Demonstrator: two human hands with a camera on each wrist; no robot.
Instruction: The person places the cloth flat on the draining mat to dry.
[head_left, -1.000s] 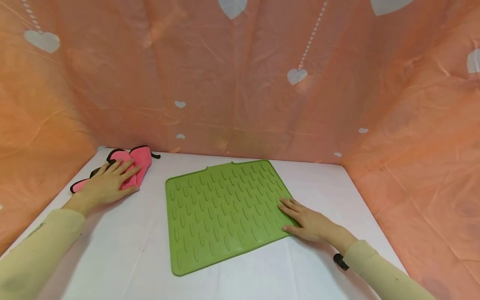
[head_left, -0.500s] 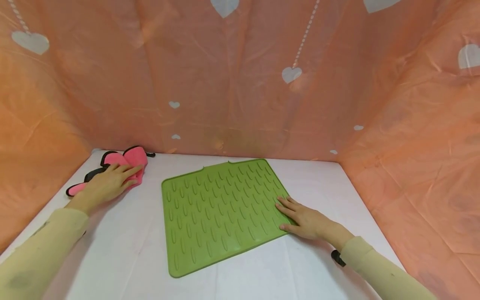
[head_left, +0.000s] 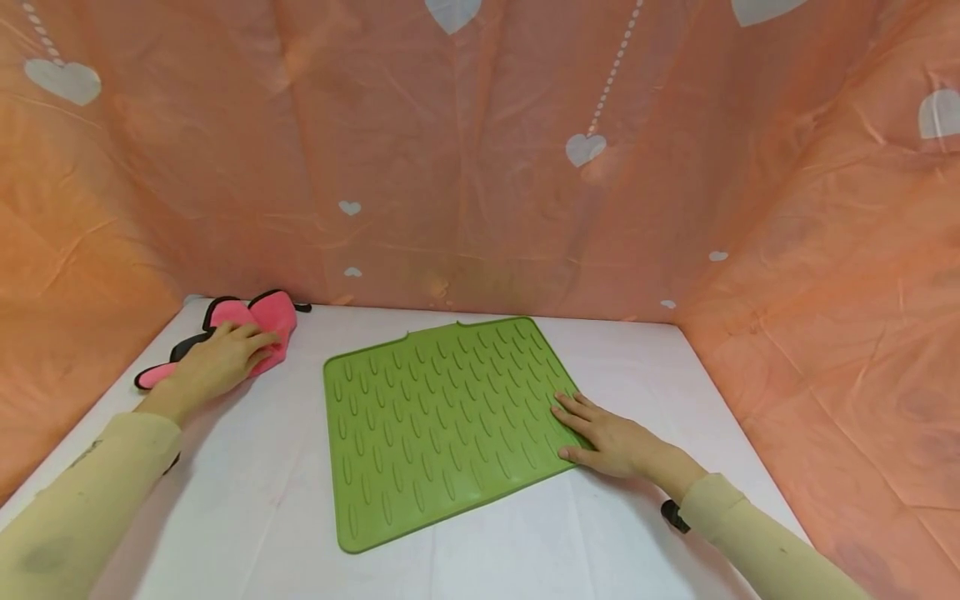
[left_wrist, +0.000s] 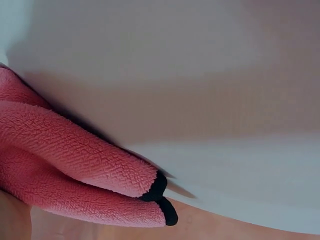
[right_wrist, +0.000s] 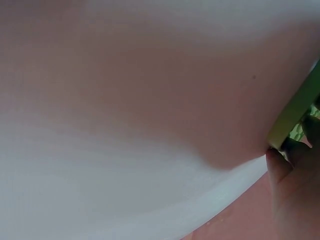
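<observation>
At the left back of the table a crumpled pink fleece cloth (head_left: 274,315) with black edging lies under my left hand (head_left: 215,364). The fingers of that hand curl into the cloth and grip it. In the left wrist view two soft folds of the same cloth (left_wrist: 75,150) show, ending in black trim. A green rubbery mat (head_left: 442,417) with raised oval ridges lies flat and slightly turned at mid-table. My right hand (head_left: 611,440) rests on its right corner, fingers spread and straight. The right wrist view catches the mat's edge (right_wrist: 295,112) beside the fingers.
A white cloth covers the table (head_left: 247,508). Orange curtains (head_left: 480,167) printed with pale hearts enclose the back and both sides. A small black object (head_left: 674,516) shows at the right sleeve's cuff.
My left fingers were spread flat over the pink cloth and have curled into it, bunching it a little. The right hand and the mat stay put; the head view shifted slightly.
</observation>
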